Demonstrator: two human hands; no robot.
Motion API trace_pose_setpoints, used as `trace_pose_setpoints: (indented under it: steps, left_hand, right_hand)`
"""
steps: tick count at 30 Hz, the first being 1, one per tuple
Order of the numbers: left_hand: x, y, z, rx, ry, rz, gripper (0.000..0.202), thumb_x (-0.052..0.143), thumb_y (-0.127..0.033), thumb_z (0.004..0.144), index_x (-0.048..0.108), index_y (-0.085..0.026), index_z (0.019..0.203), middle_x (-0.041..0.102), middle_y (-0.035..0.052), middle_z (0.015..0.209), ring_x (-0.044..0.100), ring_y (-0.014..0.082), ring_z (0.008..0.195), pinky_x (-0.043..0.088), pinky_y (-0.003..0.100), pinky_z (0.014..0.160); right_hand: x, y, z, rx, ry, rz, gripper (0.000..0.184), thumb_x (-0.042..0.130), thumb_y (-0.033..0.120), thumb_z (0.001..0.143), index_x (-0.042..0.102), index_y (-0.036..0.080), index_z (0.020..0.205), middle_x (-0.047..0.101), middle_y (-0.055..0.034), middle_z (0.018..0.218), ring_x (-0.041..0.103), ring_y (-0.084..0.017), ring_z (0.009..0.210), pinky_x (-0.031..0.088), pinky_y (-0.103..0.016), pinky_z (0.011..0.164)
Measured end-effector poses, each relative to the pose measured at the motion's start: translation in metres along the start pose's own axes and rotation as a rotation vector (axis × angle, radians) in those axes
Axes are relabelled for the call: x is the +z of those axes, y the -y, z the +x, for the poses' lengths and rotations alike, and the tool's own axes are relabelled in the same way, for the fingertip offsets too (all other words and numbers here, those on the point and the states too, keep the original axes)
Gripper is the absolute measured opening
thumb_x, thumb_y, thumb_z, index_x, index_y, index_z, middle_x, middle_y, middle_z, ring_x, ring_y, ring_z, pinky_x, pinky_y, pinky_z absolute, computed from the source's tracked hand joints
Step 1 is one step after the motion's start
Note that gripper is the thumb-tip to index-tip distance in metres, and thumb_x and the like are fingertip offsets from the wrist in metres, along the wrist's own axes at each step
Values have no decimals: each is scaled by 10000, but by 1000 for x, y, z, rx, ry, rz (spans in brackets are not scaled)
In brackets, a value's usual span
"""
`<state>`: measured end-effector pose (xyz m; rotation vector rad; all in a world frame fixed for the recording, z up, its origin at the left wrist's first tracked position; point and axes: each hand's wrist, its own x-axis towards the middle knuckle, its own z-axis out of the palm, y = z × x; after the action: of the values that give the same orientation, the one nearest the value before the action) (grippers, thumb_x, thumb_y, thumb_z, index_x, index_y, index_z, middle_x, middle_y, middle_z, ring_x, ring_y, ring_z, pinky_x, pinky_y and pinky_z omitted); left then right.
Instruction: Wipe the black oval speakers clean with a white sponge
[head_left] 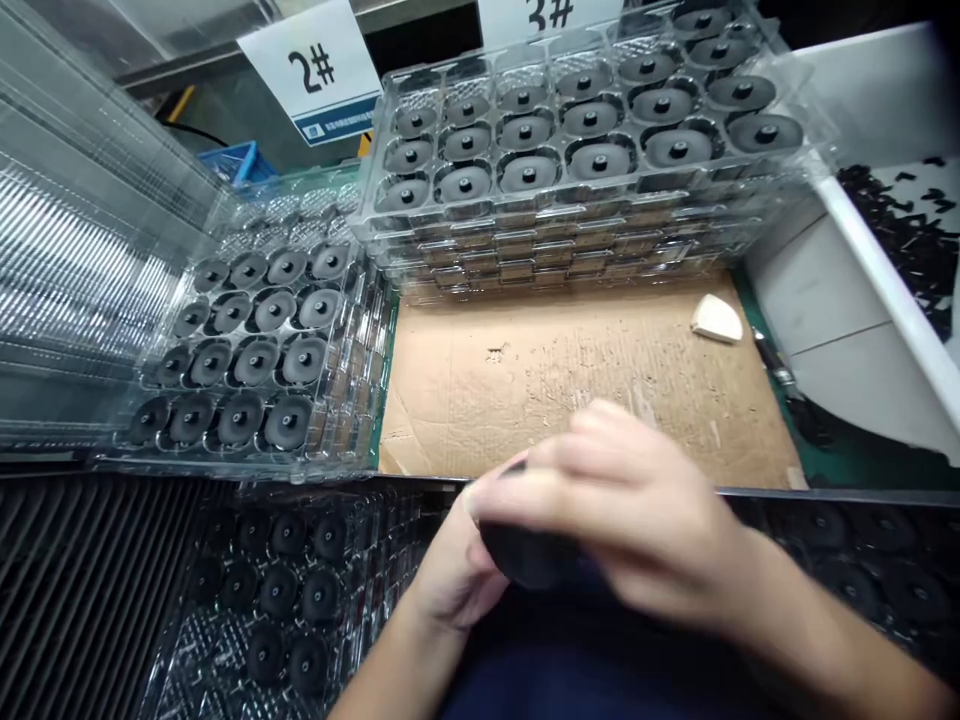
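Observation:
Close to my body, below the front edge of the bench, a round black disc-shaped part is gripped by my left hand from its left side. Over the top of the same disc lies my right hand, smeared by motion, its fingers curled across the upper edge. Whether the right fingers pinch a small piece there cannot be made out. Similar black discs with a small centre peg sit in the clear plastic trays at the left and in the tray stack at the back.
Cardboard covers the bench middle. A cream-coloured block and a dark-handled tool lie at its right. A white bin stands beside small black pieces. More trayed discs sit below left. Signs hang behind.

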<state>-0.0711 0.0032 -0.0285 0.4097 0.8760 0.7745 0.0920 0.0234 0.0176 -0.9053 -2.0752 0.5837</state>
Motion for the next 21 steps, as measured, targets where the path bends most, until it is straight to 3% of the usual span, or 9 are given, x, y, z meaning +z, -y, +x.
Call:
trace_pose_setpoints:
  steps: [4, 7, 11, 14, 16, 19, 21]
  left_hand:
    - [-7, -4, 4, 17, 193, -221, 603, 859, -404, 508, 672, -263, 1063, 728, 19, 1051, 694, 228, 918, 514, 318, 852]
    - [-11, -6, 5, 21, 229, -287, 550, 853, -375, 534, 683, -265, 1046, 738, 12, 1052, 703, 209, 923, 530, 262, 796]
    - [-11, -7, 6, 6, 209, -291, 504, 850, -320, 560, 691, -264, 1036, 749, 3, 1028, 713, 199, 891, 542, 238, 752]
    - [-10, -8, 6, 5, 222, -296, 475, 842, -273, 581, 693, -264, 1032, 746, -5, 1032, 709, 189, 896, 537, 236, 779]
    - [-8, -7, 6, 8, 193, -293, 483, 841, -247, 581, 688, -277, 1039, 738, -13, 1048, 699, 190, 925, 529, 247, 809]
    - [-6, -3, 6, 31, 77, -250, 570, 876, -223, 506, 686, -265, 1042, 730, -11, 1033, 674, 179, 957, 507, 235, 841]
    - [-6, -1, 5, 39, 23, -230, 554, 878, -223, 503, 690, -246, 1023, 723, -1, 1021, 652, 172, 986, 486, 233, 881]
  right_hand:
    - [7, -36, -24, 473, -110, 10, 224, 514, 162, 917, 668, 223, 1068, 697, -22, 911, 621, -138, 809, 466, -254, 688]
    - [34, -57, -55, 642, -8, 9, 221, 528, 195, 903, 692, 208, 1050, 700, -31, 840, 647, -159, 753, 498, -265, 645]
    - [59, -67, -81, 661, 60, 19, 206, 540, 187, 871, 731, 189, 947, 680, -19, 674, 643, -171, 632, 523, -291, 606]
    - [47, -57, -72, 694, 20, 27, 236, 522, 258, 905, 696, 199, 1052, 725, -50, 860, 674, -181, 727, 544, -292, 620]
    - [33, -40, -54, 703, -122, 12, 255, 512, 289, 924, 660, 221, 1119, 715, -65, 1017, 680, -188, 812, 548, -284, 626]
    - [21, -3, -26, 525, -321, -43, 246, 538, 214, 913, 640, 248, 1134, 706, -49, 1040, 666, -173, 824, 525, -268, 638]
    - [20, 16, -13, 319, -258, -26, 260, 520, 134, 903, 631, 190, 1131, 715, -50, 947, 648, -158, 778, 509, -278, 690]
